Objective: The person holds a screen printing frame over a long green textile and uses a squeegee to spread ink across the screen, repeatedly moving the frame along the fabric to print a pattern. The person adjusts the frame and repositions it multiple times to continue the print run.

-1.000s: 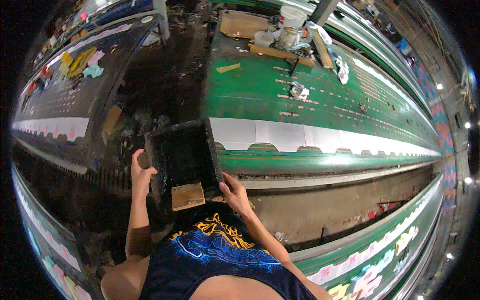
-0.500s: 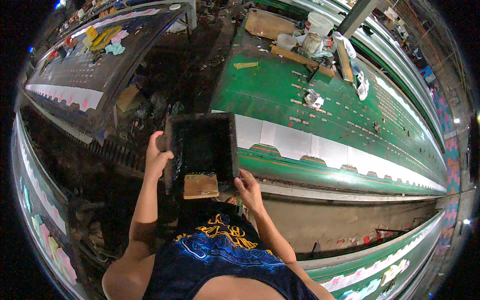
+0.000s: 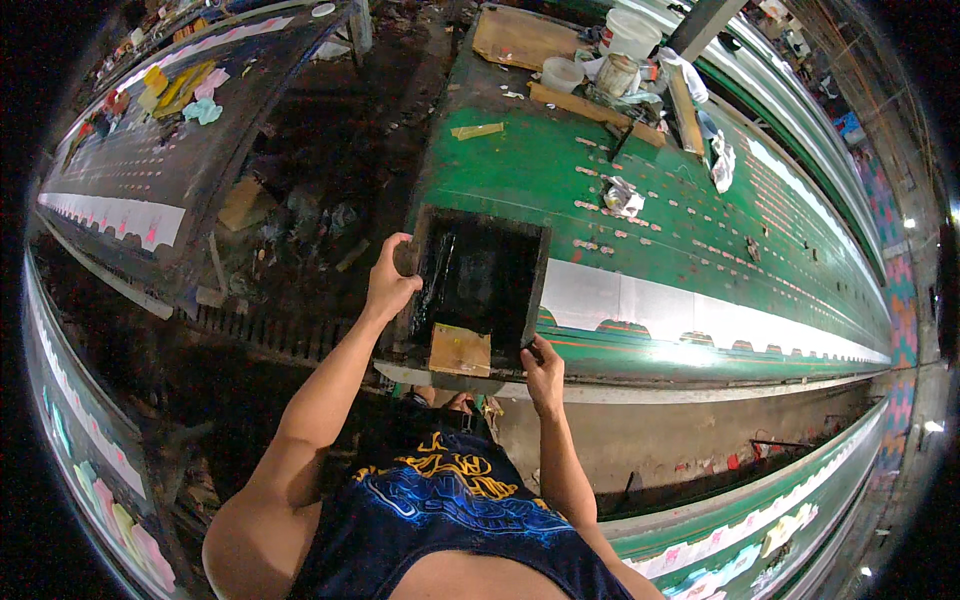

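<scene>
Between my two hands is a screen-printing frame point(image 3: 478, 285), rectangular, with a dark rim and wet-looking black ink inside. My left hand point(image 3: 392, 282) grips its left side, thumb and fingers closed on the rim. At the lower right corner my right hand point(image 3: 543, 372) pinches the edge. A flat tan wooden block point(image 3: 460, 350) rests inside the frame at its near end; whether it has a blade is hidden. The frame is over the near left corner of a green printing table point(image 3: 560, 190). White cut pieces point(image 3: 640, 302) lie in a row along that table's near edge, right of the frame.
On the green table stand a white bucket point(image 3: 630, 35), a small tub point(image 3: 562, 73), wooden strips point(image 3: 685, 110) and a crumpled rag point(image 3: 622, 197). A dark table point(image 3: 150, 130) with coloured cloths is at the left. Another green table point(image 3: 720, 560) lies at lower right.
Both my hands have carried the screen-printing frame to the right and slightly away from me, over the corner of the green table. The wooden block moved along with it.
</scene>
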